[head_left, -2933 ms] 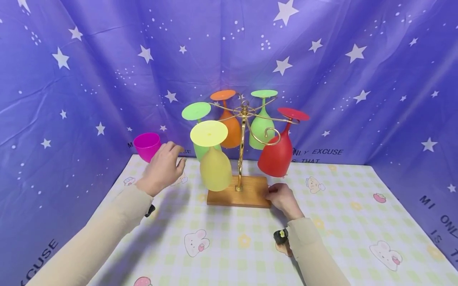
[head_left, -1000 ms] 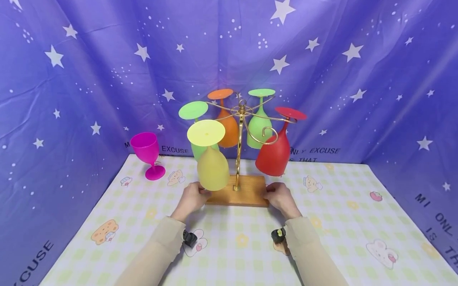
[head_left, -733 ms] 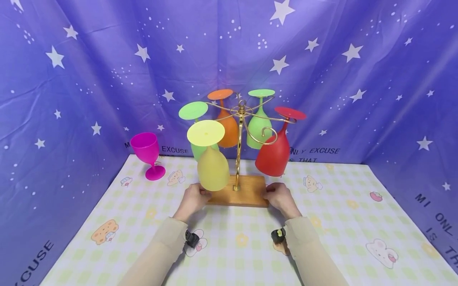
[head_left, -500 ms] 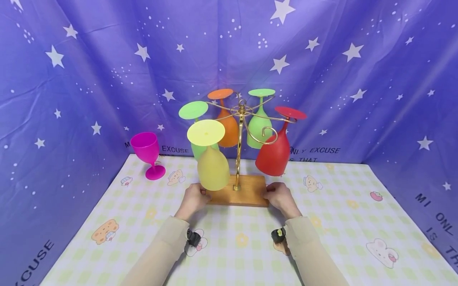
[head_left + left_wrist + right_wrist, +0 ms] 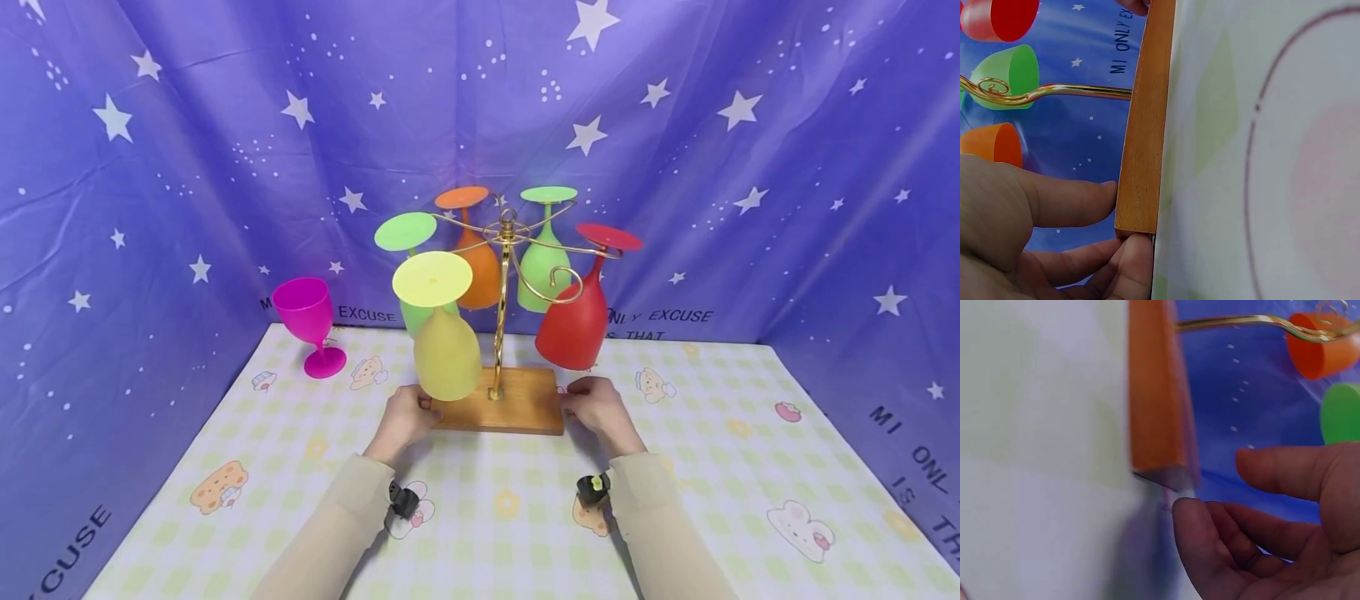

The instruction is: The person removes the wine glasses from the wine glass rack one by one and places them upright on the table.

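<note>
A gold metal rack [image 5: 501, 317] on a wooden base [image 5: 525, 402] holds several goblets upside down: yellow [image 5: 447, 354], red [image 5: 577, 325], orange [image 5: 480, 271], and two green ones, one [image 5: 545, 271] at the back. My left hand [image 5: 401, 421] pinches the base's left end; in the left wrist view its thumb [image 5: 1072, 200] lies above the wood [image 5: 1142, 125], its fingers at the end and below. Beside the right end is my right hand [image 5: 602, 412], thumb and fingers parted; the right wrist view shows this hand [image 5: 1285, 531] with a gap to the wood [image 5: 1157, 394].
Upright at the back left of the table stands a magenta goblet [image 5: 306, 312]. A checked cloth with cartoon prints [image 5: 510, 542] covers the table. Behind and at both sides hangs a blue-purple curtain with stars [image 5: 225, 208].
My left hand has come from near the magenta goblet to the base's left end. My right hand has let go of the right end and moved slightly right. The rack stands still.
</note>
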### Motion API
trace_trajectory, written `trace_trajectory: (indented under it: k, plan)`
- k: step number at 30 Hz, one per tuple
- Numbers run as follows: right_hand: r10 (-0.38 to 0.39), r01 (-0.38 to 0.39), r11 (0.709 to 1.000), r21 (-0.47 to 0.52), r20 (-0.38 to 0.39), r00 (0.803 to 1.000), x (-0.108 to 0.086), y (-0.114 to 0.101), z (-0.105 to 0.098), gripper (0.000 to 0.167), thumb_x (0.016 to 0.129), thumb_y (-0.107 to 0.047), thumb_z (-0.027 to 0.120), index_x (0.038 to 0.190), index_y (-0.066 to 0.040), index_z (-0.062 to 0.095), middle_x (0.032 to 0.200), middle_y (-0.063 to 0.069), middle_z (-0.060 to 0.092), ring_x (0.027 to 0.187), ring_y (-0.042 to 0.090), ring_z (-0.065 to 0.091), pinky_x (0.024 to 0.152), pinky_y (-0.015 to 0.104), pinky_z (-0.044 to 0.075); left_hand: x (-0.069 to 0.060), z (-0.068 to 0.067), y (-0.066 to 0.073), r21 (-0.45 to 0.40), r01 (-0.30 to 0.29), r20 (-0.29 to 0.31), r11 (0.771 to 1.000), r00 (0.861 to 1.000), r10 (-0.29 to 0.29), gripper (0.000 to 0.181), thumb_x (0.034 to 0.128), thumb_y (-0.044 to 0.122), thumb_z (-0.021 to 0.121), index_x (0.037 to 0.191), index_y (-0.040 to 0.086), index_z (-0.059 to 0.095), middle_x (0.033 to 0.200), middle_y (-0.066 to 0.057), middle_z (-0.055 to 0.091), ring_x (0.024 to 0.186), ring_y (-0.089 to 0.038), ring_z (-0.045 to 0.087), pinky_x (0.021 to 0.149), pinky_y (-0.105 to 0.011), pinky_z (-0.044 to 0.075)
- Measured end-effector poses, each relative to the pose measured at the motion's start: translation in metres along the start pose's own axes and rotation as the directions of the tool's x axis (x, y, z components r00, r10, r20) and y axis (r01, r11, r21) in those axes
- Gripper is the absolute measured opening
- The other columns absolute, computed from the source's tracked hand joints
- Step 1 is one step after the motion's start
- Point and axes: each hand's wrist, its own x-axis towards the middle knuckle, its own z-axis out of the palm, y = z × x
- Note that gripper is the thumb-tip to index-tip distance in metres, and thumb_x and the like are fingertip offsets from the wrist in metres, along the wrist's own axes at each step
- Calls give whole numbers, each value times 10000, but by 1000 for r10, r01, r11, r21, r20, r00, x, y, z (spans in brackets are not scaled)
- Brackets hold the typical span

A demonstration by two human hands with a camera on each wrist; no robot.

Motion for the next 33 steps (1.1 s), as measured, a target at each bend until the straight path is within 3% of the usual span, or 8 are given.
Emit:
trace_trajectory:
  k: [5,8,12,14,17,22,28,33]
  plan:
    - [-75,77,997,29,-67,995,-1,-5,-20,305,879,-124,618,1097,88,632,933,191,669,722,204,650,663,299,519,0,0,1,3,8,-2,1000,1000,-8,168,743,16,691,735,62,529,675,-7,481,646,-174,466,595,-288,375]
    - [-110,115,993,34,-138,984,-5,-10,-31,259,888,-133,601,1054,54,668,848,158,677,705,213,642,646,279,496,1,0,1,-1,-1,-1,1000,1000,1,199,734,8,685,709,81,502,658,-1,469,628,-170,452,584,-284,358]
    - [-148,165,985,45,-260,954,-10,-20,-42,219,885,-112,562,1019,18,676,801,124,676,681,191,642,611,257,492,1,1,1,-10,-4,12,1000,1000,4,178,737,16,683,722,71,514,666,-6,478,625,-171,457,582,-283,366]
    - [-191,216,975,43,-322,927,-10,-25,-47,217,880,-89,544,1023,13,672,820,128,679,675,158,638,589,237,495,1,1,-1,-3,3,8,1000,1000,-3,155,738,24,686,741,61,536,686,-9,496,639,-171,468,590,-282,382]
    - [-282,325,945,27,-435,855,-11,-36,-59,189,871,-76,574,1003,6,681,824,138,685,644,78,609,556,193,467,1,1,-2,1,3,5,1000,1000,-3,133,738,24,690,765,52,563,712,-16,520,663,-173,484,608,-285,405]
    - [-433,504,862,-50,-589,682,-14,-57,-85,169,851,-78,645,990,4,696,843,140,693,647,-41,557,602,124,439,0,1,0,-7,-5,17,1000,1000,5,141,743,15,686,750,56,551,700,-22,517,653,-176,483,609,-291,405]
    - [-578,650,743,-156,-639,507,-16,-81,-108,174,827,-35,677,992,22,691,888,106,659,769,-23,559,725,120,467,1,2,-2,1,11,9,1000,1000,-11,124,746,32,703,816,27,602,757,-30,557,701,-183,512,660,-310,446]
    - [-681,743,624,-242,-635,365,-14,-96,-119,170,817,13,669,985,39,687,900,128,646,831,123,597,786,144,477,1,2,-3,5,1,1,1000,1000,-1,135,738,30,704,842,12,621,777,-41,576,717,-191,526,675,-325,460]
